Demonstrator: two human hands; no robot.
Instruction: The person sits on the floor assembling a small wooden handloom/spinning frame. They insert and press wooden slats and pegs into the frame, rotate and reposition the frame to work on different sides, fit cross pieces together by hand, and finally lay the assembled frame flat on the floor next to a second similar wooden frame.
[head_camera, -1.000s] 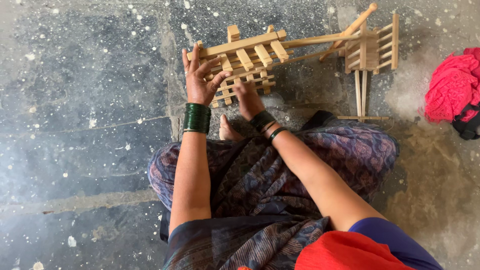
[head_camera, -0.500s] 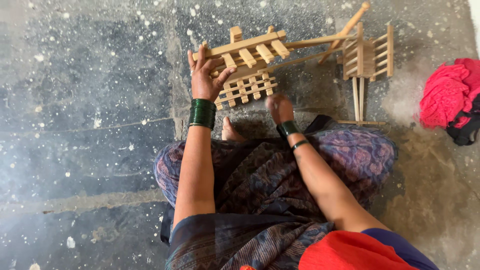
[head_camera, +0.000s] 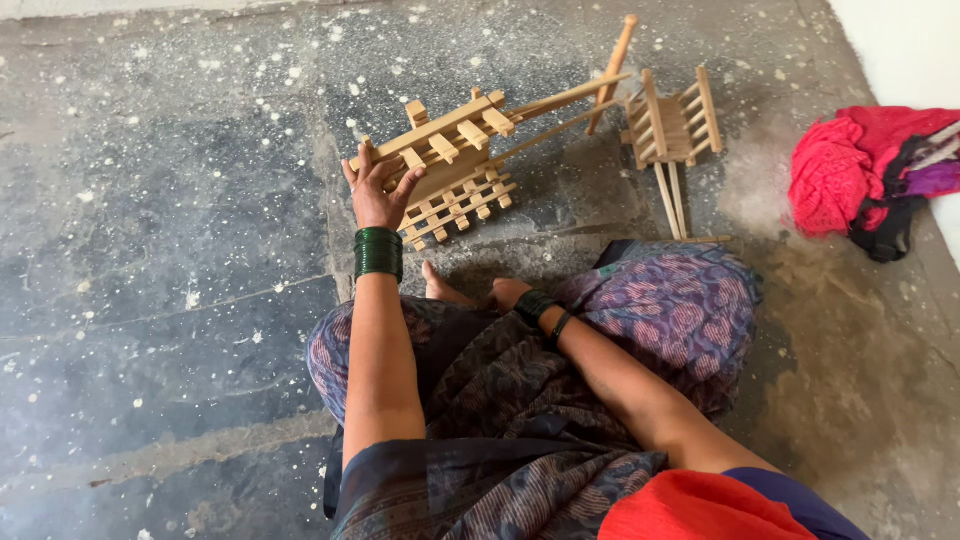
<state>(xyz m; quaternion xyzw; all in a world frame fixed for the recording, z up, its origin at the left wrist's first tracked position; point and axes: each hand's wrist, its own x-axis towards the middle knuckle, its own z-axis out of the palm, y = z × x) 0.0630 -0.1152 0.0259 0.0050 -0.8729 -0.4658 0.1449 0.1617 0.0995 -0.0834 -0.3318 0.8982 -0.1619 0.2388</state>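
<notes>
The wooden slatted frame (head_camera: 450, 165) stood tilted on the stone floor (head_camera: 160, 200) just ahead of the seated person's knees, its ladder-like rails slanting up toward the right and two long thin poles (head_camera: 560, 110) running off from its upper end. The left hand (head_camera: 378, 190) was spread wide, fingers fanned, pressed against the frame's lower left corner and propping it, a stack of green bangles (head_camera: 378, 252) on the wrist. The right hand (head_camera: 507, 293) lay low at the lap beside a bare foot (head_camera: 440, 288), touching the patterned cloth; it was mostly hidden, so I could not tell how far it was open, and it was apart from the frame. A second, smaller wooden rack (head_camera: 675, 125) stood to the right, near the tips of the poles, with two thin sticks trailing down from it. Farther right, by the pale wall, lay a heap of red and dark cloth (head_camera: 860, 170). The floor to the left of the frame was a broad, speckled grey stretch.
</notes>
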